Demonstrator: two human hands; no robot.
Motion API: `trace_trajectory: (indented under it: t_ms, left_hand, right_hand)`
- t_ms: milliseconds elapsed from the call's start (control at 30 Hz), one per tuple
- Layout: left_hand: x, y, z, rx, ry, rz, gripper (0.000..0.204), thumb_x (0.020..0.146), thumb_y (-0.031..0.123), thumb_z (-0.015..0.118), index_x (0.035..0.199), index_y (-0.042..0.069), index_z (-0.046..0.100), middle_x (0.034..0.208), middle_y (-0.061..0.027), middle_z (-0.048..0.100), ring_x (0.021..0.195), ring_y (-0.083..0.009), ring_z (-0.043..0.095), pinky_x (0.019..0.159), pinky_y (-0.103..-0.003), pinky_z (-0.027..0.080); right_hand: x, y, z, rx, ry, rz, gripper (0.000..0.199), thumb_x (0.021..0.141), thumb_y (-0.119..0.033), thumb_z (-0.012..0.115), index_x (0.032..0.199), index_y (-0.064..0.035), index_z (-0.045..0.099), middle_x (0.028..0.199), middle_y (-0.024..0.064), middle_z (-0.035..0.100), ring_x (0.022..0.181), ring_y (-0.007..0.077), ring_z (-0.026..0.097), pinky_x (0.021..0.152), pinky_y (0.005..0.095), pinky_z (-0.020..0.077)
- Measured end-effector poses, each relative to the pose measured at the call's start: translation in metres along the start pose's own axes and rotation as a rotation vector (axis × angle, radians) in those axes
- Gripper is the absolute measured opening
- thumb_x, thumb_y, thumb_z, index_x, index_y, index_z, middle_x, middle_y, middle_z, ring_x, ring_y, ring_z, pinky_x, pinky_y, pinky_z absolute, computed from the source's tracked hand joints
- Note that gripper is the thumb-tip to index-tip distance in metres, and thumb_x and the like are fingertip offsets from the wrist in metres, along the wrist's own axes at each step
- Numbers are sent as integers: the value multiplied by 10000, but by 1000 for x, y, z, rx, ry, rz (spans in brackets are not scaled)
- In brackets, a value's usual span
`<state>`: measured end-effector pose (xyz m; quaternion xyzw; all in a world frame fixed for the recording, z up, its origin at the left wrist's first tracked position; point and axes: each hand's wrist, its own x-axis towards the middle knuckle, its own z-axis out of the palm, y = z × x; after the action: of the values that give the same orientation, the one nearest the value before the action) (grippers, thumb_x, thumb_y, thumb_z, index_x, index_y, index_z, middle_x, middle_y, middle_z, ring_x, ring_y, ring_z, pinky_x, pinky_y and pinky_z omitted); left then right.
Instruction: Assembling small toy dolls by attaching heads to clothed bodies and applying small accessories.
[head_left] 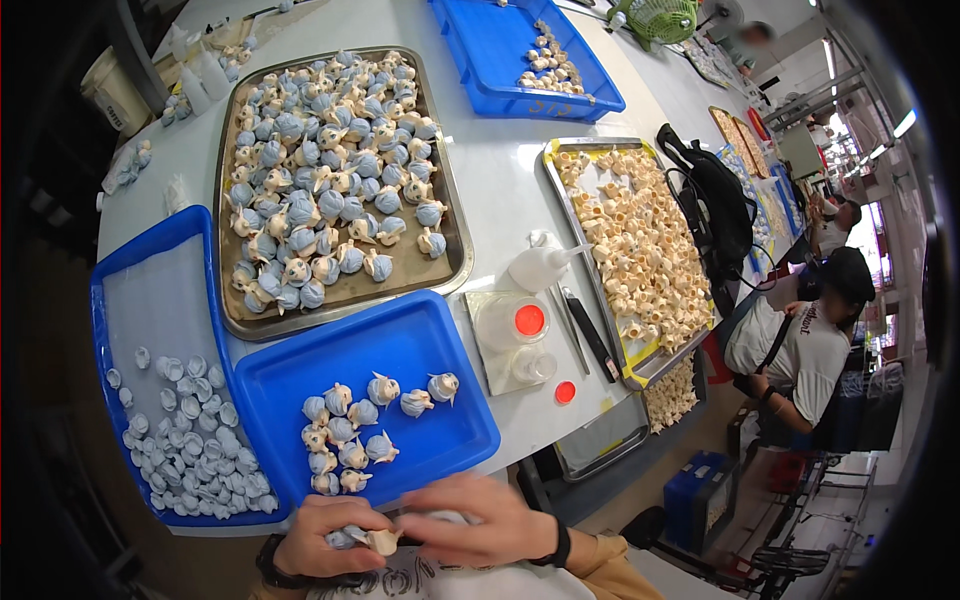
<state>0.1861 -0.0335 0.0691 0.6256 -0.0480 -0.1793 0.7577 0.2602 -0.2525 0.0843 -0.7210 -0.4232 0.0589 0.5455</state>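
Observation:
At the lower edge, close to my body, my left hand (328, 540) is closed around a small doll head (383, 541), cream-coloured with a pale grey-blue part beside it. My right hand (485, 522) reaches across from the right, its fingers over the piece and smeared by motion. Something pale grey-blue shows between its fingers, too blurred to name. Just beyond both hands, a blue tray (465, 440) holds several finished-looking doll heads (341, 431) with pointed ears and grey-blue hair. Left of it, another blue tray (100, 320) contains many loose grey-blue hair shells (190, 440).
A metal tray (462, 240) of doll heads lies beyond. To the right stand a squeeze bottle (538, 268), a red-marked jar (512, 320), a black-handled knife (590, 335) and a tray of cream parts (640, 250). A blue bin (480, 60) sits far back; a person (800, 340) is at right.

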Motion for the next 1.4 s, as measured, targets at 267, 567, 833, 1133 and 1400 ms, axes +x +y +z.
trace_trajectory:
  t_ms: [267,567,833,1133,1400]
  left_hand:
    - [-3,0,-2,-36,177,25,339,726,267,766,880,-18,669,733,-87,658,619,-141,606,545,-245,447]
    - [-1,1,-1,-13,196,0,353,724,274,765,888,-20,662,712,-74,644,614,-125,602,548,-231,443]
    - [1,2,0,-8,205,-14,348,720,271,765,885,-15,658,709,-70,637,610,-119,596,543,-227,435]
    - [2,1,1,-16,204,-15,352,725,276,767,891,-15,656,708,-68,634,606,-116,588,537,-229,427]
    - [4,1,0,10,200,2,348,721,277,771,889,-7,660,716,-66,644,612,-125,603,537,-232,434]
  right_hand:
    - [-69,45,-103,-786,300,505,223,670,1,703,871,-81,653,831,89,559,740,264,543,616,348,445]
    - [-63,64,-109,-820,184,442,171,673,-37,713,814,-82,628,865,72,553,820,287,531,771,400,449]
    - [-56,64,-108,-768,167,398,204,681,-50,712,871,-55,636,878,76,572,846,285,539,843,425,441]
    - [-63,72,-114,-779,110,412,393,616,-44,758,996,-72,662,872,68,573,823,258,513,735,348,437]
    - [-51,58,-96,-711,284,453,461,628,-126,785,1046,-36,612,902,99,563,814,258,512,745,367,427]
